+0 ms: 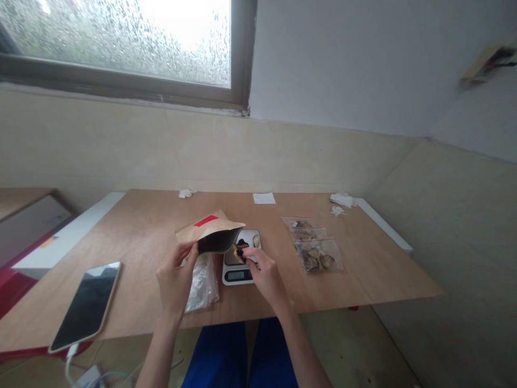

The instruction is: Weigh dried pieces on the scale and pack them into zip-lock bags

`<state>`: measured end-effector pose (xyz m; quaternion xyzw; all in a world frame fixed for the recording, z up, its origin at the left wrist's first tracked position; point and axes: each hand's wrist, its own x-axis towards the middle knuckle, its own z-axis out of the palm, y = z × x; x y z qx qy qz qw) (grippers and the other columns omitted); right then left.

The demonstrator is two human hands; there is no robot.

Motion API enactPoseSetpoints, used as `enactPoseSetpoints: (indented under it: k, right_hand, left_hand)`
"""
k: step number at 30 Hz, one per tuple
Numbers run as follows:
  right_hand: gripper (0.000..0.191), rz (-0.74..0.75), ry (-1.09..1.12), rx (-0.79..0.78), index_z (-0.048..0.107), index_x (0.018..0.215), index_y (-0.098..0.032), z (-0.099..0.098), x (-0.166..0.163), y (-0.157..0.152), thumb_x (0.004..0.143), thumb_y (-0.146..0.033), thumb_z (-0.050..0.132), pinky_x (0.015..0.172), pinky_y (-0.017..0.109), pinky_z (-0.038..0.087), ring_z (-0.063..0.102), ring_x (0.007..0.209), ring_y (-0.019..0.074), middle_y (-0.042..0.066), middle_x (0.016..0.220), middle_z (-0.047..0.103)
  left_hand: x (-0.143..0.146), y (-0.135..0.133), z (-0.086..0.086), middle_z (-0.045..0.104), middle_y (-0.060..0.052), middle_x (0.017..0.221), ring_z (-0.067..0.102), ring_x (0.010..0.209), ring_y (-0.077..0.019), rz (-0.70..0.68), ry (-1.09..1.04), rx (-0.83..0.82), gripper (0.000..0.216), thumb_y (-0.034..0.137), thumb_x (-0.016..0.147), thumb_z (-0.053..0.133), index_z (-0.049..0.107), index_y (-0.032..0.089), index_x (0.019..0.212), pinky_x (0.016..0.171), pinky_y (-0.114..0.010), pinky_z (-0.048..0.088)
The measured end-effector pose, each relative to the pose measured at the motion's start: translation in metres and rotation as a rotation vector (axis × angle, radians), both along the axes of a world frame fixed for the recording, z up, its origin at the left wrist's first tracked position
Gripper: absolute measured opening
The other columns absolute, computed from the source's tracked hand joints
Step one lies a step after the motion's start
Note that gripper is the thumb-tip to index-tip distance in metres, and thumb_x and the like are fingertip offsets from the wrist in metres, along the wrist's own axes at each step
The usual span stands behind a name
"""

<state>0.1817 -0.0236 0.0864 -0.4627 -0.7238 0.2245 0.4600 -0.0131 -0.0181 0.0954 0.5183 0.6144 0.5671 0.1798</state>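
Observation:
My left hand (176, 277) grips a brown paper pouch (210, 233) with a red label, holding it tilted with its dark open mouth facing right, over a small digital scale (241, 264). My right hand (262, 272) pinches a dark dried piece (239, 251) just at the pouch's mouth, above the scale's pan. A few dried pieces (246, 242) lie on the pan. A stack of clear plastic bags (202, 283) lies under my left hand.
Filled clear bags of dried slices (315, 248) lie in a row right of the scale. A phone (86, 304) with a cable lies at the front left of the wooden table (141, 226). Paper scraps (264, 198) and white wrappers (341, 202) sit along the far edge.

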Motion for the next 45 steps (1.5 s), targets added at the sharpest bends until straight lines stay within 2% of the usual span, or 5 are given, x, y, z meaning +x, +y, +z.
enactPoseSetpoints:
  k: [8, 16, 20, 40, 45]
  right_hand:
    - [0.018, -0.149, -0.075, -0.09, 0.056, 0.086, -0.022, -0.047, 0.033, 0.015, 0.083, -0.012, 0.041, 0.069, 0.028, 0.046, 0.062, 0.078, 0.019, 0.004, 0.082, 0.065]
    - [0.019, -0.123, -0.248, -0.042, 0.058, 0.09, -0.02, -0.062, 0.023, 0.027, 0.086, -0.012, 0.041, 0.075, 0.032, 0.047, 0.059, 0.085, 0.0209, 0.007, 0.091, 0.062]
    - [0.018, -0.149, -0.294, 0.051, 0.06, 0.092, -0.019, -0.064, 0.015, 0.029, 0.088, -0.015, 0.043, 0.085, 0.036, 0.046, 0.056, 0.099, 0.0229, 0.01, 0.106, 0.059]
    - [0.016, -0.173, -0.489, 0.113, 0.062, 0.09, -0.018, -0.062, -0.022, 0.035, 0.086, -0.011, 0.048, 0.085, 0.042, 0.043, 0.057, 0.092, 0.0229, 0.007, 0.094, 0.064]
    - [0.02, -0.297, -0.234, 0.219, 0.056, 0.101, -0.016, -0.045, -0.039, 0.027, 0.088, -0.013, 0.041, 0.087, 0.04, 0.043, 0.055, 0.096, 0.0214, 0.01, 0.098, 0.061]
  left_hand:
    - [-0.007, 0.002, 0.004, 0.071, -0.003, 0.082, 0.068, 0.082, -0.0207, 0.076, 0.01, -0.016, 0.026, 0.044, 0.075, 0.058, 0.063, 0.021, 0.084, 0.072, -0.029, 0.053]
    - [-0.005, -0.001, 0.003, 0.071, -0.003, 0.082, 0.068, 0.083, -0.0198, 0.042, -0.023, -0.011, 0.024, 0.042, 0.074, 0.06, 0.064, 0.021, 0.084, 0.075, -0.028, 0.054]
    - [-0.006, -0.002, 0.004, 0.071, -0.003, 0.082, 0.068, 0.083, -0.0202, 0.046, -0.03, -0.018, 0.025, 0.043, 0.073, 0.06, 0.064, 0.02, 0.084, 0.075, -0.028, 0.054]
    - [-0.007, -0.001, 0.001, 0.071, -0.003, 0.083, 0.067, 0.083, -0.0201, 0.035, -0.047, -0.02, 0.026, 0.043, 0.072, 0.061, 0.064, 0.02, 0.085, 0.074, -0.027, 0.053]
    - [-0.007, -0.001, 0.0, 0.071, -0.004, 0.083, 0.067, 0.082, -0.0204, 0.035, -0.038, -0.01, 0.027, 0.043, 0.073, 0.06, 0.064, 0.019, 0.084, 0.072, -0.028, 0.054]
